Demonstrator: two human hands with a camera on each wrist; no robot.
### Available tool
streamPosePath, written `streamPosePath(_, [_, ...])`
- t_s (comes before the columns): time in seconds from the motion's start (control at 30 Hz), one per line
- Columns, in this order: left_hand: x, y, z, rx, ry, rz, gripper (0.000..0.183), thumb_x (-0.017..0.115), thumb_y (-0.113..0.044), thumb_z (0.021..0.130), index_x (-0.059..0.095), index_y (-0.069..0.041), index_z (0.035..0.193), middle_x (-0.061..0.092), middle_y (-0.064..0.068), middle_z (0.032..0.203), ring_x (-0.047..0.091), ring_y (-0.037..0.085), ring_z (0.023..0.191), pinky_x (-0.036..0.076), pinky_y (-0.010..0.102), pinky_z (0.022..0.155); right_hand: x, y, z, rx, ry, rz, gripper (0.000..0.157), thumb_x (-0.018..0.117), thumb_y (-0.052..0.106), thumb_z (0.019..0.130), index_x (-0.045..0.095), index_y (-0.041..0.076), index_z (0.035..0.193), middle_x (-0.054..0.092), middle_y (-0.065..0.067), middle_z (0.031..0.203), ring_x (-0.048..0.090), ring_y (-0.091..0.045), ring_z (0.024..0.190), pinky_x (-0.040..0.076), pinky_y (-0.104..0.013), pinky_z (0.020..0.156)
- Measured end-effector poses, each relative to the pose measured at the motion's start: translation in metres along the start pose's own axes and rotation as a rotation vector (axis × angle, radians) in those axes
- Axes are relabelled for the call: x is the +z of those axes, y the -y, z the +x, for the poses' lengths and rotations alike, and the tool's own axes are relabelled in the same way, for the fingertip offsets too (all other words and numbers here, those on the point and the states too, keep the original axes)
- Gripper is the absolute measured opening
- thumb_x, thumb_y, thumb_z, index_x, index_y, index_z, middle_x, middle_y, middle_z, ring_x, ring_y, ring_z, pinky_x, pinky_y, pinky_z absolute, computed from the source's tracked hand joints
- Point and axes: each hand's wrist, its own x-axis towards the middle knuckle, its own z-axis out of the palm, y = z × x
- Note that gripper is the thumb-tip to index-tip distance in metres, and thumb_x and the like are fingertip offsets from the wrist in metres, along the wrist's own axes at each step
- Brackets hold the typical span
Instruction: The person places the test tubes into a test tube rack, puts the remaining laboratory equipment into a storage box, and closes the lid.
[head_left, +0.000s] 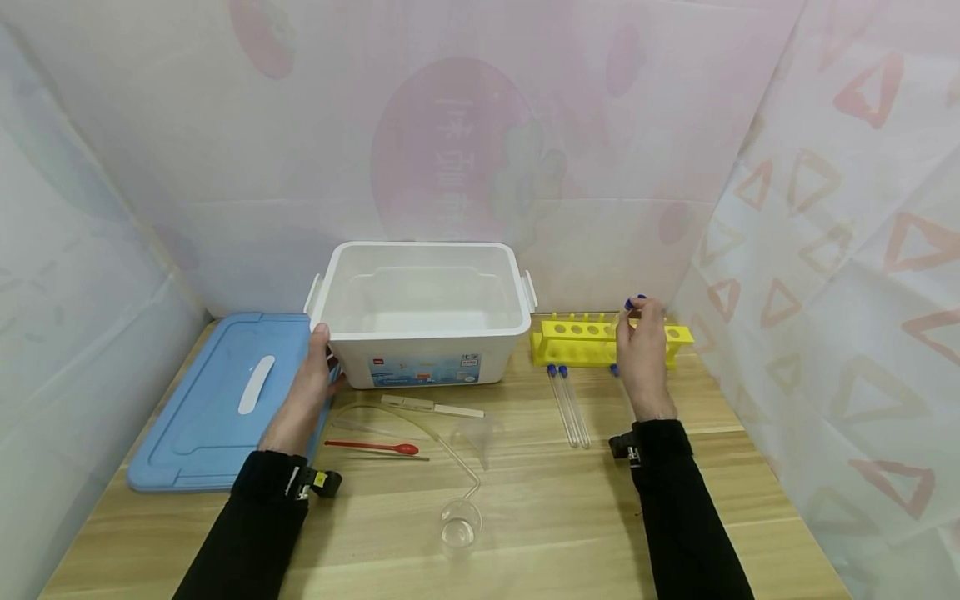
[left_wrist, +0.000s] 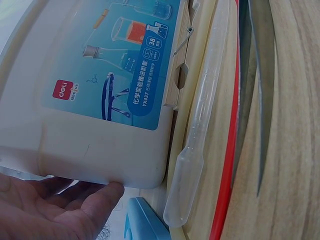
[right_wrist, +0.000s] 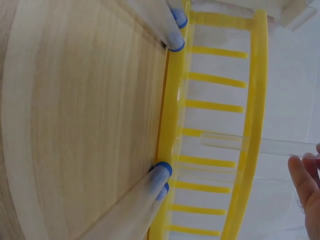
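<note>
My right hand (head_left: 642, 358) pinches a clear test tube (right_wrist: 222, 140) above the yellow test tube rack (head_left: 577, 354). In the right wrist view the tube's rounded end passes through the rack's top bar. A second tube (right_wrist: 205, 174) stands in the rack beside it. Test tubes with blue caps (head_left: 569, 408) lie on the table in front of the rack. My left hand (head_left: 302, 392) rests against the front left corner of a white plastic bin (head_left: 427, 346), with the fingers along its side in the left wrist view.
The bin's blue lid (head_left: 202, 425) lies at the left. Before the bin are a wooden test tube clamp (head_left: 431, 407), a red spoon (head_left: 375, 447), a plastic dropper (left_wrist: 192, 170), bent tubing (head_left: 453, 454) and a clear funnel (head_left: 480, 433). A small beaker (head_left: 459, 529) stands nearer the front.
</note>
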Motion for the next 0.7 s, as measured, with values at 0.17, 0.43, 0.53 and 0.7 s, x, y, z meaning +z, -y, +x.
streamPosePath(0.17, [0.0003,-0.0015,0.0,-0.003,0.0,-0.001,0.081,0.016,-0.071,0.103,0.004,-0.025,0.169,0.004,0.02,0.172,0.012,0.042,0.155,0.022,0.07,0.116,0.0035,-0.0036,-0.0002,-0.023,0.014,-0.022,0.028,0.048,0.01,0.109,0.046,0.001,0.136,0.05,-0.019,0.13,0.054,-0.029,0.117,0.057,-0.04,0.096])
streamPosePath(0.43, [0.0004,-0.0025,-0.0004,-0.007,-0.002,0.001,0.082,0.016,-0.072,0.103,0.005,-0.026,0.169,0.003,0.019,0.172,0.011,0.042,0.155,0.022,0.071,0.116,0.0059,-0.0045,-0.0017,-0.041,0.03,-0.053,0.026,0.049,0.005,0.108,0.047,-0.001,0.134,0.05,-0.022,0.127,0.054,-0.034,0.114,0.056,-0.047,0.091])
streamPosePath(0.53, [0.0005,-0.0022,-0.0004,-0.002,0.001,-0.007,0.082,0.016,-0.072,0.103,0.005,-0.026,0.169,0.003,0.019,0.172,0.01,0.042,0.155,0.022,0.071,0.116,0.0065,-0.0053,-0.0016,-0.045,0.029,-0.058,0.027,0.048,0.005,0.108,0.047,-0.001,0.134,0.05,-0.023,0.127,0.054,-0.034,0.114,0.055,-0.047,0.091])
streamPosePath(0.7, [0.0004,-0.0023,-0.0007,-0.001,0.001,-0.012,0.081,0.017,-0.07,0.104,0.005,-0.024,0.169,0.005,0.02,0.172,0.011,0.042,0.155,0.022,0.07,0.117,0.0075,-0.0073,-0.0017,-0.051,0.023,-0.057,0.027,0.048,0.006,0.109,0.047,-0.001,0.135,0.051,-0.022,0.127,0.054,-0.033,0.114,0.055,-0.047,0.09])
